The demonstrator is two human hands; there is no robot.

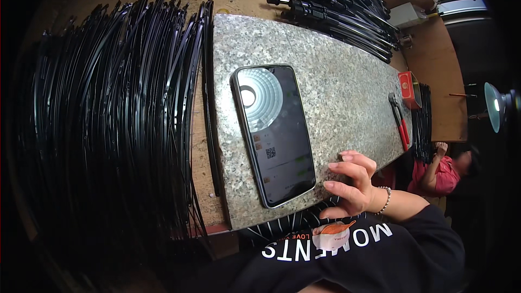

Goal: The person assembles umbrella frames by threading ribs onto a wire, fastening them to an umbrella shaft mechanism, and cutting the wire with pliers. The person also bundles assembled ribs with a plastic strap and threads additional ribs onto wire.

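Note:
My right hand [353, 184] hovers at or rests on the near edge of a speckled grey stone slab [347, 103], with its fingers curled loosely and apart, holding nothing. A beaded bracelet [385, 199] circles that wrist. Just left of the fingertips a smartphone [285, 154] lies face up on the slab. Its lit screen shows a chat-like page with a small square code, and a round lamp is mirrored in its upper part. My left hand is out of sight; only a sliver of bare skin shows at the lower edge.
Long black metal strips [119, 92] lie piled on the left. Black rods with threaded ends [336, 16] are bundled at the far side. Red-handled pliers [400, 122] and a red box [409, 90] sit at the slab's right end. A person in red [437, 176] is beyond, near a lamp [493, 107].

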